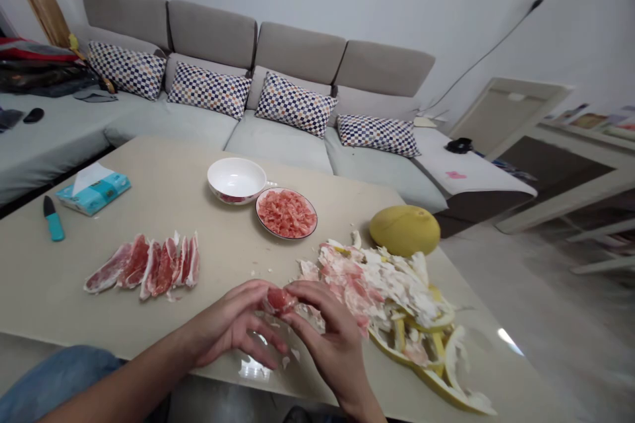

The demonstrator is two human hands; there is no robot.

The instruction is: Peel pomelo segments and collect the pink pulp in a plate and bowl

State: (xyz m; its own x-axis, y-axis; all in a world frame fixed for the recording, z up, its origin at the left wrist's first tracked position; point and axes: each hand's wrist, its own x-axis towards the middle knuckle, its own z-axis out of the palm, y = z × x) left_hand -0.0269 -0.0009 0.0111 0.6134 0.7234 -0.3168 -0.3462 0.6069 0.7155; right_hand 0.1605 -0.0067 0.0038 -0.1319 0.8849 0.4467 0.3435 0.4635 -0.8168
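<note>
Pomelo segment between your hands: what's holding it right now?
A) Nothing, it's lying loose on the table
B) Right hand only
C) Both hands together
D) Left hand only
C: the left hand and right hand both pinch the pink pomelo segment between their fingers.

On the table [163,162], a bowl [237,178] stands beside a plate [256,211] of pomelo pulp [286,213], peel [381,284] heaped to their right.

From here the beige table [238,258] carries a tissue box [93,189], a teal-handled knife [53,218], a row of peeled pomelo segments [143,268], a white bowl [237,180], a plate of pink pulp [286,213], a whole pomelo [404,231] and a heap of torn peel [391,304].
</note>
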